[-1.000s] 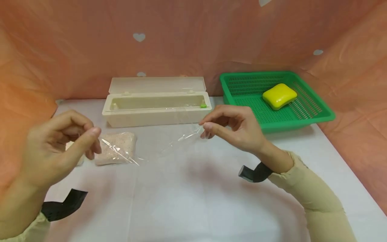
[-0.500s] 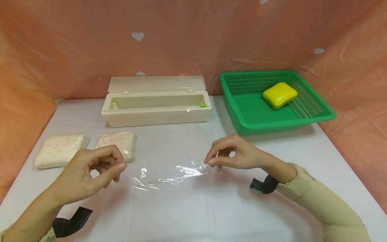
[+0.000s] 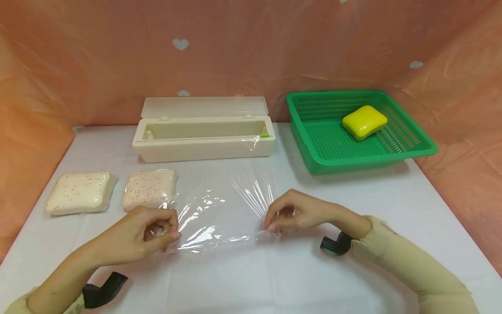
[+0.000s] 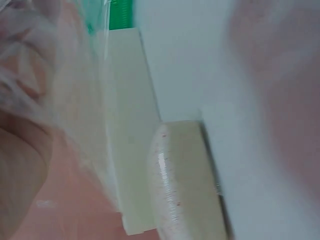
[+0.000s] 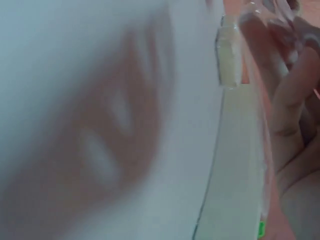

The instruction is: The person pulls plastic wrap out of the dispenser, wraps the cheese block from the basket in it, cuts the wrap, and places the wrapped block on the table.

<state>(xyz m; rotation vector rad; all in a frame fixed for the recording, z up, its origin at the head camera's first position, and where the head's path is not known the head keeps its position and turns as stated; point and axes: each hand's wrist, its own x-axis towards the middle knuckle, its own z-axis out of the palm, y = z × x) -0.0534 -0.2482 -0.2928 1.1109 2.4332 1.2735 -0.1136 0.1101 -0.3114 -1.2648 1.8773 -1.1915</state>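
A sheet of clear plastic wrap point(image 3: 211, 218) stretches between my hands in the head view, creased and shiny, and runs back to the long cream wrap dispenser point(image 3: 204, 150). My left hand point(image 3: 145, 237) pinches its near left corner between thumb and fingers. At the near right corner, my right hand point(image 3: 296, 211) pinches the film the same way, with creases fanning out from its fingertips. The dispenser's lid stands up and a small green piece point(image 3: 265, 134) sits at its right end. In the left wrist view, film point(image 4: 75, 90) hangs over the hand.
Two speckled soap-like bars lie at the left: a cream one point(image 3: 80, 194) and a pinkish one point(image 3: 149, 187), both in shiny film. A green basket point(image 3: 341, 163) at the back right holds a yellow bar point(image 3: 364, 122). An orange cloth point(image 3: 243, 52) hangs behind the white table.
Both hands have come down and toward me, drawing the film out from the dispenser into a wider sheet. The left hand has also moved right, uncovering the cream bar.
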